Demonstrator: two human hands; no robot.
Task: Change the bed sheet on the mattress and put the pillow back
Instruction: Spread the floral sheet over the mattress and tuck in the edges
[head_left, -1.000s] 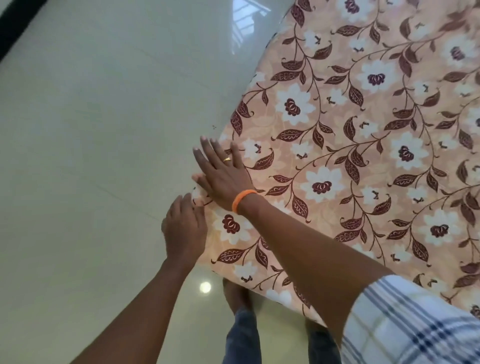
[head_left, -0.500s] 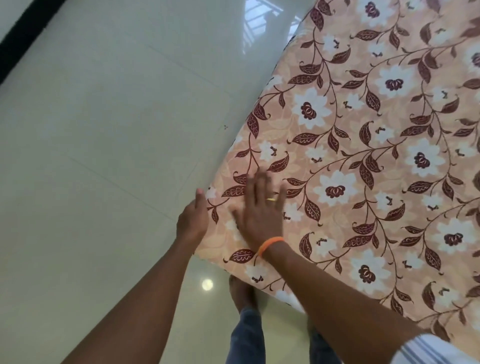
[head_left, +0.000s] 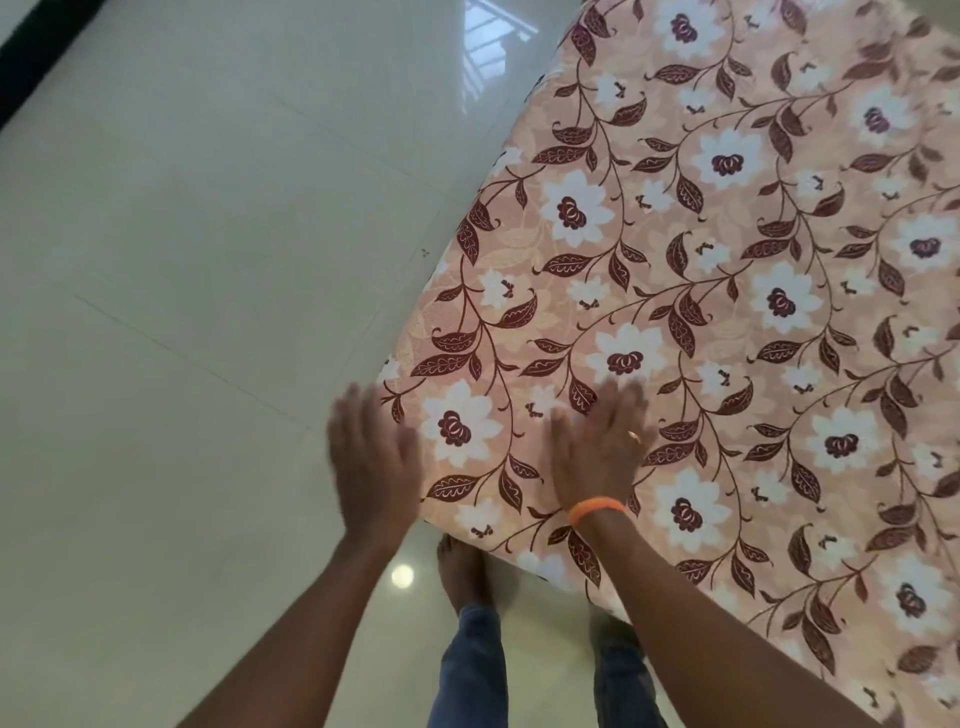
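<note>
Change: half a second back the left hand (head_left: 371, 457) gripped the sheet's corner edge; now it is off it, fingers straight and spread, motion-blurred beside the corner. The right hand (head_left: 600, 452) has slid rightward across the cloth.
Right hand: flat, fingers extended, palm on the floral bed sheet (head_left: 727, 312); an orange wristband (head_left: 596, 510) and a ring show.
Sheet: peach cloth, smooth and taut, printed with white flowers, maroon leaves and vines.
Lie: it covers the mattress on the right, long axis running from lower right up toward the top, near corner by the hands.
Floor: glossy pale tiles (head_left: 208, 260), bare feet below the corner.
</note>
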